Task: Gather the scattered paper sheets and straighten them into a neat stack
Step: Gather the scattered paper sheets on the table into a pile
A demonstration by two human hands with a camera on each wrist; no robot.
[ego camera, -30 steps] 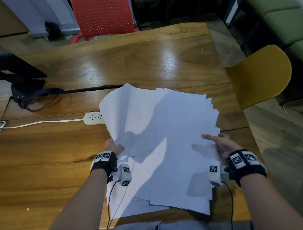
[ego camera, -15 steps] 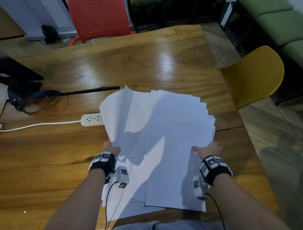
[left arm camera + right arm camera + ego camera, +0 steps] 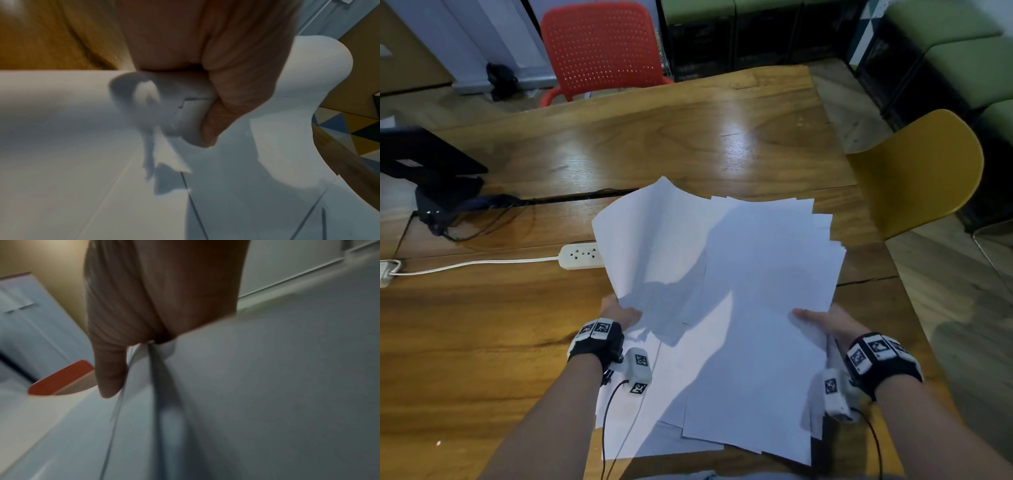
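A loose fan of several white paper sheets [image 3: 739,274] is held up over the near part of the wooden table [image 3: 619,144], its far edges splayed and uneven. My left hand [image 3: 619,313] grips the fan's left edge, thumb on top [image 3: 226,97]. At the right edge my right hand [image 3: 822,322] pinches the sheets [image 3: 267,386], thumb on top, fingers hidden beneath. More sheets [image 3: 654,428] lie flat on the table under the held ones, by the near edge.
A white power strip [image 3: 582,255] with its cord lies left of the papers. A black device [image 3: 428,164] with cables sits at the far left. A red chair [image 3: 602,51] stands beyond the table, a yellow chair [image 3: 914,174] at its right side.
My right hand has slid inward to the left along the right edge, narrowing the fan. The sheets overlap more tightly. My left hand has kept its grip.
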